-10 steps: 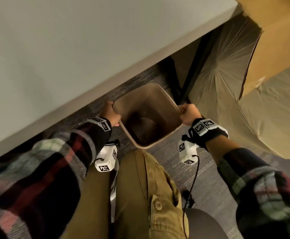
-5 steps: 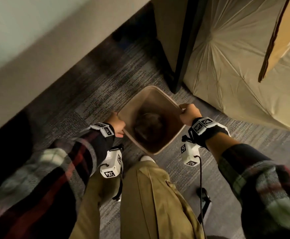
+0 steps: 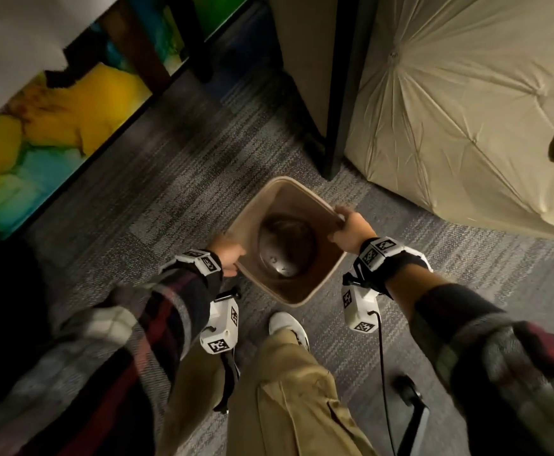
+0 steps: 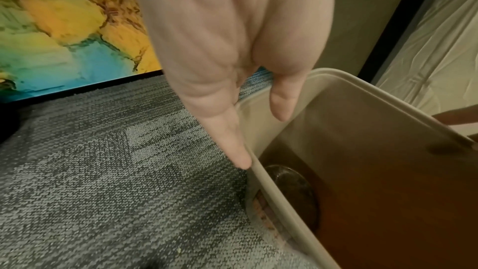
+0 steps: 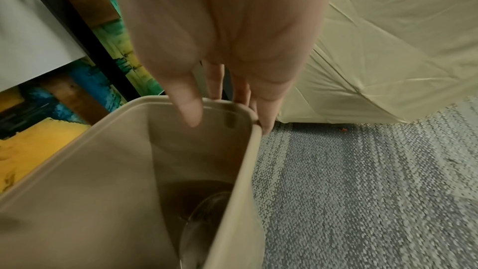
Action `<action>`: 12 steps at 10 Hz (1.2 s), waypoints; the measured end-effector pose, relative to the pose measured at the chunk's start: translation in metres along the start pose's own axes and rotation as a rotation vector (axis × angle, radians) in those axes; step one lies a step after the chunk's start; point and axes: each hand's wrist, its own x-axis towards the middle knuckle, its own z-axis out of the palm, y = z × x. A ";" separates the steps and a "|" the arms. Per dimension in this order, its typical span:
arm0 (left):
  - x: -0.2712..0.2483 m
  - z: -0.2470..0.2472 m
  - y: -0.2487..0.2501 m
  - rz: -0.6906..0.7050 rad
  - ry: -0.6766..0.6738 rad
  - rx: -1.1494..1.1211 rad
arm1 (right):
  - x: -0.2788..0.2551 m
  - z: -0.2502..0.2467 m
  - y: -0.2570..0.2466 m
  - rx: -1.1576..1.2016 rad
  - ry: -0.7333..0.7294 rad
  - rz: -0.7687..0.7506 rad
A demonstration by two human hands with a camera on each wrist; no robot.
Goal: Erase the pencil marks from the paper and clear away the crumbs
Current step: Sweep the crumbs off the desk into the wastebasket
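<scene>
A beige waste bin [image 3: 297,195] is over the grey carpet in front of my knees, and both hands hold its rim. My left hand [image 3: 229,255] pinches the left rim, thumb inside and fingers outside, which shows close up in the left wrist view [image 4: 262,141] on the bin [image 4: 362,87]. My right hand [image 3: 351,230] grips the far right corner the same way [image 5: 230,127] on the bin [image 5: 103,161]. A dark round object [image 3: 285,255] lies at the bin's bottom. No paper, eraser or crumbs are in view.
A cream cloth-covered shape [image 3: 466,110] stands to the right, and a black post [image 3: 344,93] just behind the bin. A colourful panel [image 3: 55,126] leans at the left. My white shoe [image 3: 285,324], a cable [image 3: 380,357] and a black chair foot [image 3: 413,409] are near.
The bin has gone down and away from the table edge toward the carpet, with both hands still on its rim. The white table top has left the head view.
</scene>
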 end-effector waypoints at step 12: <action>0.003 0.008 0.012 0.247 -0.010 0.337 | -0.024 0.007 -0.020 -0.320 -0.048 -0.146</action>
